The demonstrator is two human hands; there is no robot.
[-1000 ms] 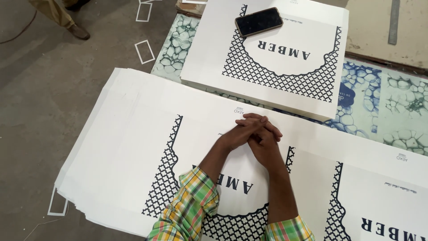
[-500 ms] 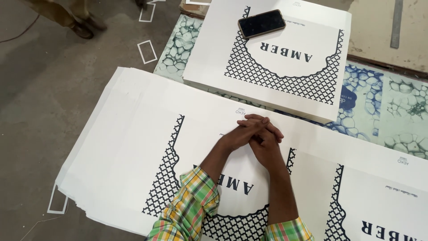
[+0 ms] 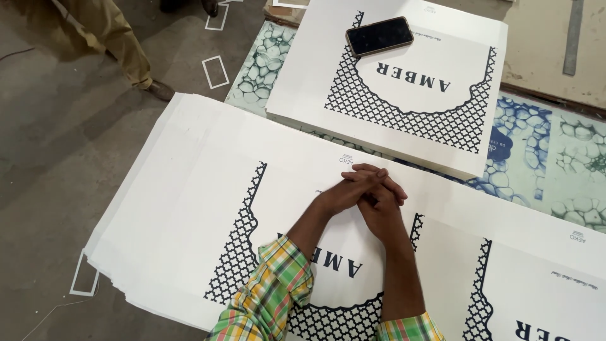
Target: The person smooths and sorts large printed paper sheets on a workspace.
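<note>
My left hand [image 3: 351, 187] and my right hand [image 3: 382, 201] rest clasped together, fingers interlaced, on top of a stack of large white printed sheets [image 3: 189, 189] with a dark lattice pattern. Neither hand holds any object. Both forearms lie across the top sheet, with checked green, yellow and orange sleeves at the bottom edge. Beyond my hands lies a second, thicker stack of the same printed sheets [image 3: 435, 120], and a black phone [image 3: 379, 36] lies face up on its far end.
The stacks sit on a surface with a blue-green pebble pattern [image 3: 555, 183]. A grey concrete floor [image 3: 57, 145] lies to the left, with another person's trouser leg and shoe [image 3: 129, 53] at the top left. A metal ruler [image 3: 573, 35] lies at the top right.
My clasped hands have stayed still. The other person's legs at the top left have shifted along the floor, and the view has drifted slightly.
</note>
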